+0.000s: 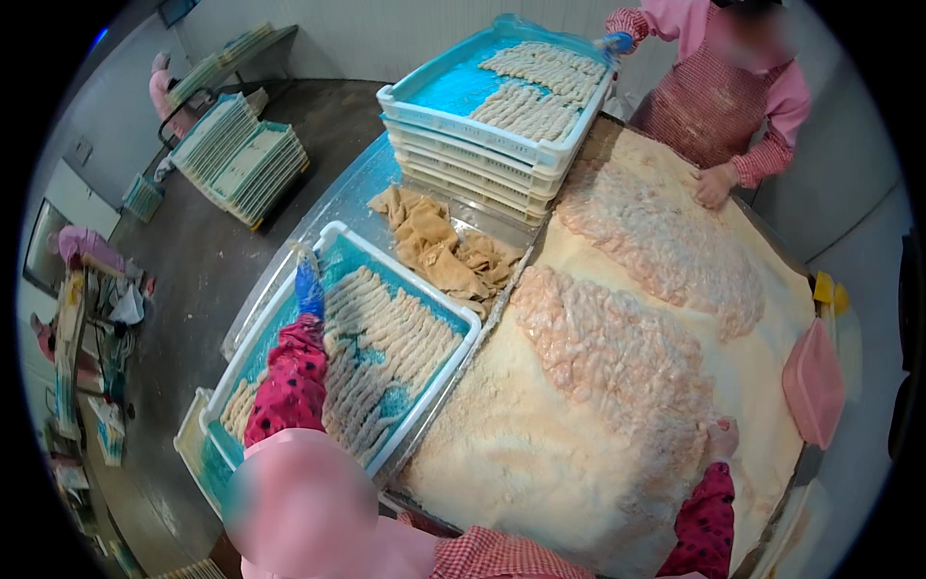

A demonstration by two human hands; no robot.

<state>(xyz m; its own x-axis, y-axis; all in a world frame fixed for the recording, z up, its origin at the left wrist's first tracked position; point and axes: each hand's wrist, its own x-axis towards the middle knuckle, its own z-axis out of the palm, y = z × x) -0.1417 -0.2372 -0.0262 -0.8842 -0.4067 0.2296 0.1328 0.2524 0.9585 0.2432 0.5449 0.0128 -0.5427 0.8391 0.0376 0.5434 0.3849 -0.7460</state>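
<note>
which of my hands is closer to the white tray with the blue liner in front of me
Left. Your left hand, in a blue glove, is over the white tray, above the rows of breaded strips. Your right hand is well off to the side, on the crumb-covered table.

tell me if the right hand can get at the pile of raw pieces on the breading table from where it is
Probably yes. The right hand already rests at the near edge of the nearer pile of raw pieces on the crumb-covered table, with nothing lying between them. The left hand is over the white tray.
</note>
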